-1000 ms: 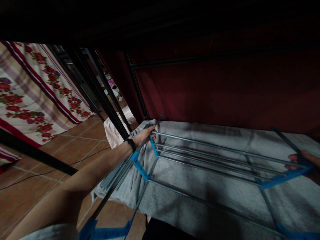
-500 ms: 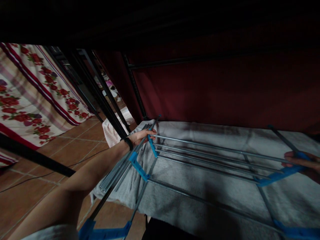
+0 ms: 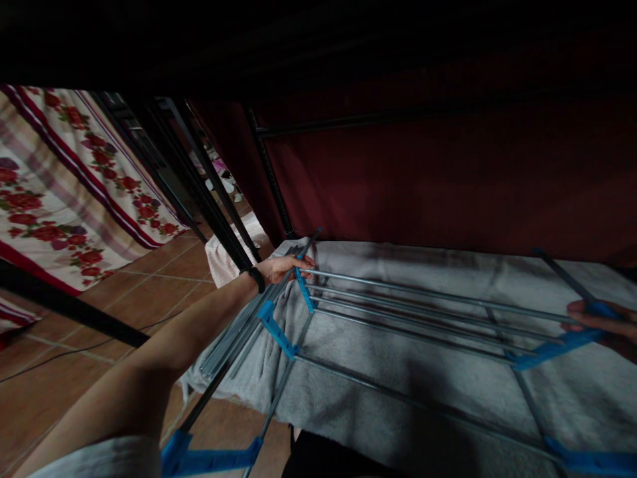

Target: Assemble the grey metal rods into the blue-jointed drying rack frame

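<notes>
A rack frame of grey metal tubes (image 3: pixel 398 285) with blue plastic brackets (image 3: pixel 279 332) stands across a grey blanket. My left hand (image 3: pixel 286 267), reaching out with a dark band at the wrist, is closed on the rack's far left corner, where a bracket meets the end of the top tube. At the right edge, my right hand (image 3: pixel 604 322) is wrapped round the opposite corner; the right blue bracket (image 3: pixel 552 348) partly covers its fingers. Several parallel tubes run between the two corners. Lower brackets sit near the bottom of the view.
Loose metal tubes (image 3: pixel 239 332) lie in a bundle on the grey blanket (image 3: pixel 368 385), left of the rack. Black metal posts (image 3: pixel 213 192) rise at the left. Behind hangs a dark red cloth (image 3: pixel 423 179). A flowered curtain (image 3: pixel 74 192) hangs over the tiled floor (image 3: pixel 144 285).
Almost nothing differs. Both hands keep their hold on the rack's corners, and the view has shifted very slightly.
</notes>
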Tool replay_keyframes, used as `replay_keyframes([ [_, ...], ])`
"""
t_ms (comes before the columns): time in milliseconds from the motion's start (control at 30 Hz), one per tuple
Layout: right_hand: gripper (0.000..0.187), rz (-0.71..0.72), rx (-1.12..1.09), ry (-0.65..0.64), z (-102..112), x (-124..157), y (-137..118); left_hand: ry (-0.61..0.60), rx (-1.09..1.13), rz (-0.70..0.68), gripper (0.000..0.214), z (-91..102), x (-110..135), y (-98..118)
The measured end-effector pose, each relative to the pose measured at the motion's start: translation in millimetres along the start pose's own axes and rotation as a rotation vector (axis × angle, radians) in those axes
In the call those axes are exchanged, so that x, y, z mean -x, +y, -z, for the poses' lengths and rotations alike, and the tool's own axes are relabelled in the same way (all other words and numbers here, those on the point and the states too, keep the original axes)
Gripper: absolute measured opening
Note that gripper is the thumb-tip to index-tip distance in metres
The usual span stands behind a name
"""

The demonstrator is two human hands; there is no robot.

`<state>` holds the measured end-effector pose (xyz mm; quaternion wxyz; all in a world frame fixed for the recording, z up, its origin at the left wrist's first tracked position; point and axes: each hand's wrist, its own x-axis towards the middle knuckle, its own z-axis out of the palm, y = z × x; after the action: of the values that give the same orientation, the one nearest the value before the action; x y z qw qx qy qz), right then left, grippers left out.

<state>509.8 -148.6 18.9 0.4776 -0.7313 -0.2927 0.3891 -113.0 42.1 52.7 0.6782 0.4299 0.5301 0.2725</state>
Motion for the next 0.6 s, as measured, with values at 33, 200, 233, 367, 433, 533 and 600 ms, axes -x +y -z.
replay_keyframes([
  [33, 0.025, -0.023, -0.008, -0.012, 1, 0, 0, -0.001, 0.003, -0.004, 0.023, -1.2, 1, 0],
  [200, 0.025, -0.097, -0.032, -0.024, 2, -1, -4, -0.018, 0.024, -0.017, 0.021, -6.9, 6, -1],
  [233, 0.027, -0.141, -0.051, -0.029, 2, -2, -5, -0.013, 0.021, -0.017, 0.021, -7.3, 6, -1],
  [367, 0.027, -0.171, -0.100, -0.030, 5, -8, -2, -0.003, 0.015, -0.025, 0.016, -7.7, 3, -5],
  [433, 0.027, -0.143, -0.085, -0.035, 8, -13, 1, 0.009, 0.021, -0.063, 0.014, -8.1, 0, -8],
  [533, 0.029, -0.191, -0.081, -0.049, 12, -20, 7, 0.031, 0.032, -0.126, 0.014, -9.4, -5, -12],
  [600, 0.029, -0.189, -0.113, -0.039, 12, -21, 11, 0.035, 0.031, -0.134, 0.015, -10.1, -7, -13],
])
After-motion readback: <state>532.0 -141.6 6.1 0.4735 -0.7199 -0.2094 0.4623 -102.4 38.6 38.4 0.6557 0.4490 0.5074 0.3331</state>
